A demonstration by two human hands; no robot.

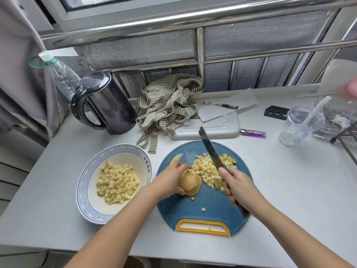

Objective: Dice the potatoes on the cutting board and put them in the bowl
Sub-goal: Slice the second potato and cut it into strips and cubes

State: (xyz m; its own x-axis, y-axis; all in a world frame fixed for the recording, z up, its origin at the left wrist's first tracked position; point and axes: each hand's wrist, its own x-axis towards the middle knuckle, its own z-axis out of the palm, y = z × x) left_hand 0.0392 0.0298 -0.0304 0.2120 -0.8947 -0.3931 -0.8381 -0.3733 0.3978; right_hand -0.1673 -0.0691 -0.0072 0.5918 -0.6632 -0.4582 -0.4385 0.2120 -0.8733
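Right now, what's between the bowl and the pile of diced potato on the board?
In the head view, the left hand gripping the potato chunk sits between bowl and diced pile.

Two arms observed; left forearm (119, 227) bare along its whole visible length; right forearm (289, 235) likewise bare; both slim, smooth-surfaced, tapering to narrow wrists; left hand (170, 180) bare, fingers slender; right hand (237, 184) bare, knuckles lightly creased; thumbnail (222, 169) trimmed short, natural finish.
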